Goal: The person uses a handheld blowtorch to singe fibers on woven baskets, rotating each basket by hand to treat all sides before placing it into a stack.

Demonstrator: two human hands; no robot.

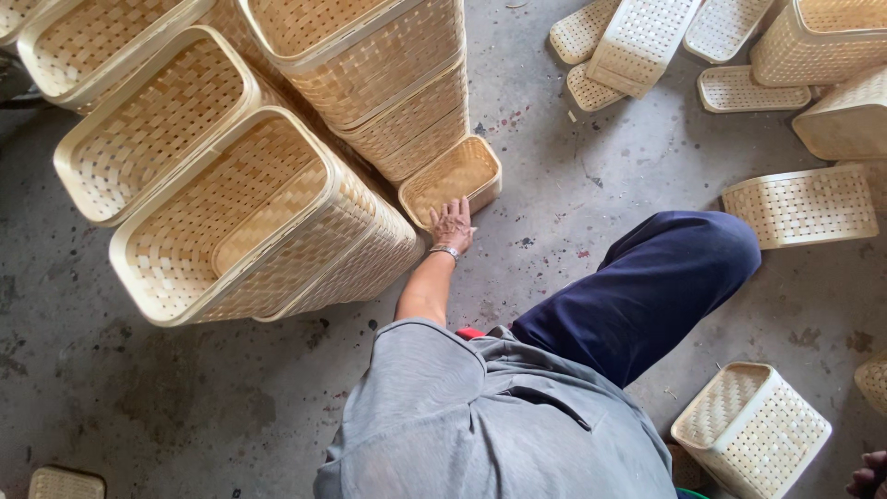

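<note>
The left hand (452, 225) lay palm down with fingers spread loosely, resting on the near rim of a small, shallow, pale woven bamboo tray-basket (452, 177); whether it had clasped that rim or merely touched it could not be told. The small basket sat on the grey concrete floor (591, 185) at about twelve o'clock from the hand, its long axis running from eight toward two o'clock, tucked against the foot of a stack of tall rectangular woven bamboo baskets (379, 83). The arm reached out nearly straight from a grey-sleeved shoulder (416, 370), a metal wristband (444, 250) at the wrist. The right hand was not in view. At nine o'clock leaned a large open woven bamboo basket (240, 222); at four o'clock bent a knee in dark blue trousers (665, 277).
</note>
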